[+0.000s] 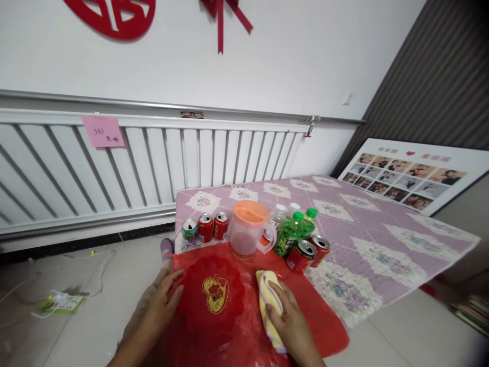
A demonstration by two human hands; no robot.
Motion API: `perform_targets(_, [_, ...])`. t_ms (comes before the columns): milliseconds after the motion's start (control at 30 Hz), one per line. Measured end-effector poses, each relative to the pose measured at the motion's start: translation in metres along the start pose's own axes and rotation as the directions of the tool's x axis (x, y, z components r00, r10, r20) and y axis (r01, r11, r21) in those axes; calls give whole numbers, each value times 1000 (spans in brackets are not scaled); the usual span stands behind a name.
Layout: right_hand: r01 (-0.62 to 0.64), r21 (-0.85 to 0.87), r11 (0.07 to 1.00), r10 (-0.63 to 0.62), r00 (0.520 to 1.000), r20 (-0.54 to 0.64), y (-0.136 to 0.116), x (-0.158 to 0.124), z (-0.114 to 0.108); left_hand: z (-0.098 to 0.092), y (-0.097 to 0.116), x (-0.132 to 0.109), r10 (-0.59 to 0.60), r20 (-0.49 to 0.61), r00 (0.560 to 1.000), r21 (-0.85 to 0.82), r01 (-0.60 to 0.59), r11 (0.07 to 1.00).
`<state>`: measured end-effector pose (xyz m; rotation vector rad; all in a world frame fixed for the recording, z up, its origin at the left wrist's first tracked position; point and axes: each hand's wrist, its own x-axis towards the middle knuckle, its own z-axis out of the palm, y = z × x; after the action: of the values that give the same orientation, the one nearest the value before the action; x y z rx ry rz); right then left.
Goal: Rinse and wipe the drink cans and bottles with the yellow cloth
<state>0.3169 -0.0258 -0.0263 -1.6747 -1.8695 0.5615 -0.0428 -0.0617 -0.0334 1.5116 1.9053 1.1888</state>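
My right hand (pixel 286 316) is closed round a folded yellow cloth (pixel 270 300) with a pale purple edge, which rests on a red plastic sheet (pixel 317 316). To its left lies a red scalloped tray (pixel 194 290) with a gold heart print in the middle. My left hand (pixel 168 295) is at the tray's left rim, its fingers stretched out and apart; whether they touch the rim I cannot tell. Behind the tray stands a clear plastic pitcher (pixel 243 237) with an orange lid (pixel 251 212).
Several opened drink cans stand about the pitcher, including a teal can (pixel 189 232) and a red can (pixel 301 256). Green bottles (pixel 289 234) are at its right. A patterned cloth (pixel 344 229) covers the table, which backs onto a white radiator (pixel 214 158). A photo board (pixel 405 178) leans at right.
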Motion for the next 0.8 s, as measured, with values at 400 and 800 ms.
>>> perform_targets(400, [19, -12, 1000, -20, 999, -47, 0, -1, 0, 24, 15, 91, 9, 70, 998, -238, 8, 971])
perform_targets(800, [-33, -76, 997, 29, 998, -54, -6, 0, -5, 45, -6, 115, -38, 60, 997, -118, 45, 992])
